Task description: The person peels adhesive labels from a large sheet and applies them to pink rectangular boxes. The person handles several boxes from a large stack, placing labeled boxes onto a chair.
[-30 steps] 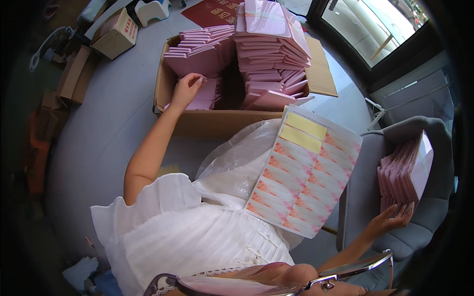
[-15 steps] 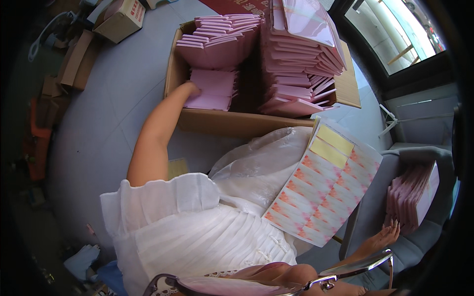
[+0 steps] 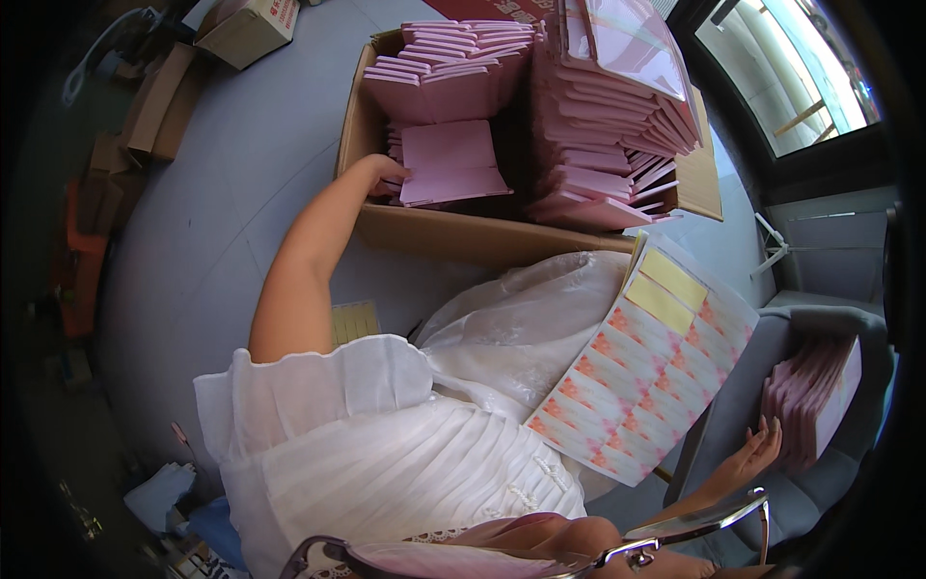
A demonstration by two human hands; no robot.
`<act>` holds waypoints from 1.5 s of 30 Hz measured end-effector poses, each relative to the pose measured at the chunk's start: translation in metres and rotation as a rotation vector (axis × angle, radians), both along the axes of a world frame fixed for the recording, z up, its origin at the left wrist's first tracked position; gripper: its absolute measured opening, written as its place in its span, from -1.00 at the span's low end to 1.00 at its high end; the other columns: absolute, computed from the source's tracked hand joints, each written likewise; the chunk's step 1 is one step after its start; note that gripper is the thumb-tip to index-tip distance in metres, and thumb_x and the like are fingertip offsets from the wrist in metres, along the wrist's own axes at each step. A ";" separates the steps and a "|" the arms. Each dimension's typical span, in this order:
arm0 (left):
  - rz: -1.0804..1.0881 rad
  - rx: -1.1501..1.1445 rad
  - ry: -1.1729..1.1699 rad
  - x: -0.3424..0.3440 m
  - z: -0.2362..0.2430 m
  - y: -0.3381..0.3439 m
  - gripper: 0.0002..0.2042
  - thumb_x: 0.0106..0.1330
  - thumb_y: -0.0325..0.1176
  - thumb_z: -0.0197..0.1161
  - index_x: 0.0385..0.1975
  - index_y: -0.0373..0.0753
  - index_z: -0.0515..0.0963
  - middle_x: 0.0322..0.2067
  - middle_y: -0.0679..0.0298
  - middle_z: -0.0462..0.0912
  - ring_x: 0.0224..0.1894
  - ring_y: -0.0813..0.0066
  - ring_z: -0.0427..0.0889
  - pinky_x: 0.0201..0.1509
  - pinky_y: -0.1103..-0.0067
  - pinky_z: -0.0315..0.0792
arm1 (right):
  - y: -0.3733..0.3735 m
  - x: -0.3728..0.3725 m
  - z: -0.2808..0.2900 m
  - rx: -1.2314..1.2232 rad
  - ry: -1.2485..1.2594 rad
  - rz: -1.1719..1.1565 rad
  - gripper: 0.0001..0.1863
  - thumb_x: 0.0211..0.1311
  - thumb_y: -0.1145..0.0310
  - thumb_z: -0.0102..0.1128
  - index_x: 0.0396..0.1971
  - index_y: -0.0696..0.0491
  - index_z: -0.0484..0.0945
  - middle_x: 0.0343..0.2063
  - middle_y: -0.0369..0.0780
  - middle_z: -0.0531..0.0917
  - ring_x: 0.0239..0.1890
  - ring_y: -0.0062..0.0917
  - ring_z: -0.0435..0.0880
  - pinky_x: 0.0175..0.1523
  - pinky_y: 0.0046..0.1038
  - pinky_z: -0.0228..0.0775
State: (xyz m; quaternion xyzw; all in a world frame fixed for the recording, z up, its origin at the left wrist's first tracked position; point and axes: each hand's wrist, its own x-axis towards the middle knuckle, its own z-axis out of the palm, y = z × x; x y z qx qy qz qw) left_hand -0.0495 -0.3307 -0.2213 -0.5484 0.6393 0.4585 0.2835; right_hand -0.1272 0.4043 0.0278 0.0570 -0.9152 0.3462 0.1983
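At the near left of the cardboard box (image 3: 502,241), my left hand (image 3: 386,177) reaches in and pinches the left edge of a flat pink packet (image 3: 451,159). That packet lies on top of others, and more pink packets (image 3: 453,82) are packed in a row behind it. Down at the right, my right hand (image 3: 752,456) has its fingers apart. Its fingertips rest by the lower left side of an upright bundle of pink packets (image 3: 815,400) on the grey chair (image 3: 714,434); whether they press on it I cannot tell.
A tall pile of pink packets (image 3: 617,125) in clear wrapping fills the box's right half. Printed label sheets (image 3: 646,376) with yellow stickers lie across my lap. Other cartons (image 3: 174,101) stand at the far left, and a glass door (image 3: 786,72) is at the far right.
My left hand has shifted to the pink packet's left edge, and the packet now sits turned and farther right on those below. My right hand stays beside the bundle. The whole view has shifted slightly.
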 end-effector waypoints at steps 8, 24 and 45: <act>0.177 0.245 0.060 -0.012 -0.005 0.017 -0.52 0.23 -0.07 0.29 0.03 -0.27 0.44 -0.04 0.13 0.57 -0.11 0.24 0.62 -0.07 0.25 0.53 | -0.014 -0.002 0.005 0.052 0.036 0.030 -0.64 0.48 0.30 -0.16 0.15 0.13 0.36 0.11 -0.20 0.35 0.07 -0.50 0.52 0.08 -0.52 0.36; 0.906 0.774 0.534 0.006 0.106 0.042 -0.79 0.25 -0.54 -0.10 -0.17 -0.37 0.44 -0.45 0.19 0.48 -0.56 0.62 0.38 -0.72 0.89 0.23 | -0.048 0.009 0.031 -0.106 -0.060 0.169 -0.64 0.42 0.45 -0.13 0.16 0.17 0.31 0.01 -0.18 0.52 0.04 -0.49 0.53 0.14 -0.50 0.31; -0.032 0.360 1.205 0.101 0.250 0.189 -0.16 0.28 0.40 -0.67 -0.06 -0.17 0.46 -0.52 0.22 0.59 -0.44 0.41 0.62 -0.38 0.60 0.43 | -0.256 0.022 0.054 0.033 0.291 1.021 -0.62 -0.02 0.54 0.20 -0.11 0.16 0.53 -0.29 -0.18 0.71 -0.24 -0.40 0.71 -0.05 -0.42 0.49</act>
